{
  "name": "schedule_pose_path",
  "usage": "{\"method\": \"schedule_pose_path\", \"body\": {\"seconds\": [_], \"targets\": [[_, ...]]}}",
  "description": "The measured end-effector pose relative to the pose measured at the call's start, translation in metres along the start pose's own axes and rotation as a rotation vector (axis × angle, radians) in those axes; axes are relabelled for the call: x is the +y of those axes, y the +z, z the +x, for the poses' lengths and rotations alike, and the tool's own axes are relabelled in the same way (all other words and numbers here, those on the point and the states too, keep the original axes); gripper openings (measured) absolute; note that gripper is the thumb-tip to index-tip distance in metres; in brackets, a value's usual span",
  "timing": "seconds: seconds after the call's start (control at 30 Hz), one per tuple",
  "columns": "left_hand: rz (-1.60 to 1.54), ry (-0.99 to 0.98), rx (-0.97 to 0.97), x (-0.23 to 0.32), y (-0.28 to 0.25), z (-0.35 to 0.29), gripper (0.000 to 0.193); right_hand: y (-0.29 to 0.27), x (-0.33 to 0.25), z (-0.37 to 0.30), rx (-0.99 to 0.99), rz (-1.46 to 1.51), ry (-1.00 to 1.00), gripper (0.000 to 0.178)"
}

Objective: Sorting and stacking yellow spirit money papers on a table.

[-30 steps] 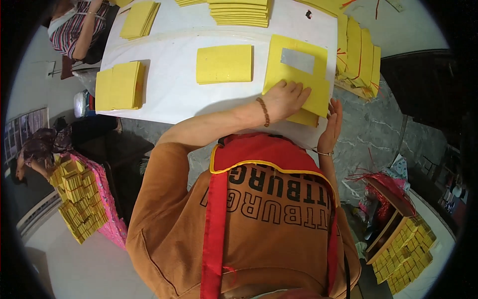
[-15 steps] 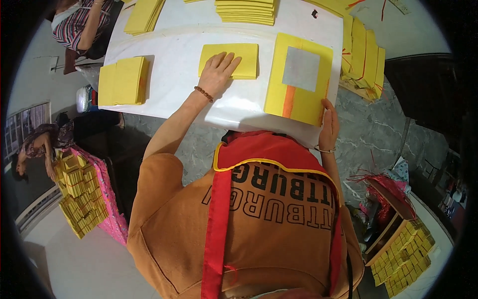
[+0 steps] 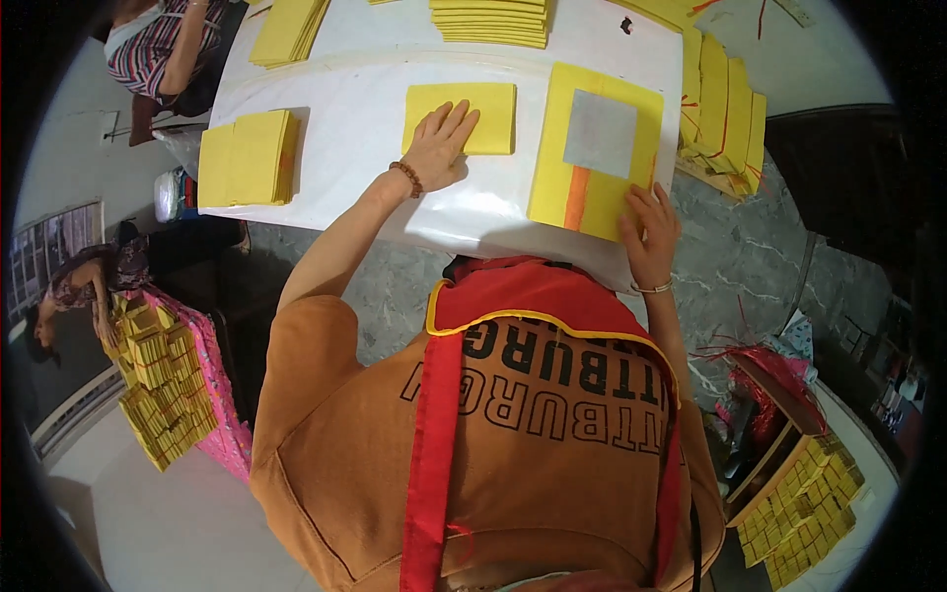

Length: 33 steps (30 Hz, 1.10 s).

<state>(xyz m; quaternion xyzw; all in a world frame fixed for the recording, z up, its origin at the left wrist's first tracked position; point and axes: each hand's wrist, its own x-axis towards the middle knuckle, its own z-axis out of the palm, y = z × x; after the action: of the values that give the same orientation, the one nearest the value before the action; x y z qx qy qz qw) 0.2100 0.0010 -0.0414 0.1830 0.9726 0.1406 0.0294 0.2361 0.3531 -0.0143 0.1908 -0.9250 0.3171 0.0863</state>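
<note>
A folded yellow paper (image 3: 493,113) lies near the middle of the white tabletop. My left hand (image 3: 441,143), with a brown beaded bracelet at its wrist, rests on its lower left part with fingers spread. To the right is a flat pile of larger yellow paper sheets (image 3: 547,168), its top one bearing a silver-grey square (image 3: 600,133) and an orange strip (image 3: 576,199). At the pile's lower right corner is my right hand (image 3: 651,237), fingers apart and slightly bent, the fingertips on the edge. No sheet visibly lifts there.
Folded yellow stacks stand on the white table (image 3: 345,148): one at left (image 3: 247,158), one at far left (image 3: 286,30), one at the back (image 3: 488,22). Tied yellow bundles (image 3: 725,109) sit beyond the right edge. A person in a striped top (image 3: 163,54) sits at far left; another (image 3: 84,276) leans over yellow bundles (image 3: 163,375).
My right hand has moved from the pile's right edge onto its lower right corner, fingers bending inward. My left hand has slid slightly down on the folded paper.
</note>
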Motion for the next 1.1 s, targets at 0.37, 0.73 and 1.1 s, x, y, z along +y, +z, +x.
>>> {"method": "schedule_pose_path", "body": {"seconds": [0.37,0.73,1.1], "targets": [[-0.275,0.421,0.124,0.130,-0.028,0.005,0.051,0.008,0.009,0.001,0.006,0.083,0.037,0.023],[-0.592,0.299,-0.113,0.112,-0.032,0.035,0.018,0.007,0.022,0.006,-0.027,0.868,0.340,0.038],[-0.805,0.066,-0.279,0.103,-0.030,0.046,0.017,0.007,0.021,0.009,-0.047,0.846,0.415,0.049]]}}
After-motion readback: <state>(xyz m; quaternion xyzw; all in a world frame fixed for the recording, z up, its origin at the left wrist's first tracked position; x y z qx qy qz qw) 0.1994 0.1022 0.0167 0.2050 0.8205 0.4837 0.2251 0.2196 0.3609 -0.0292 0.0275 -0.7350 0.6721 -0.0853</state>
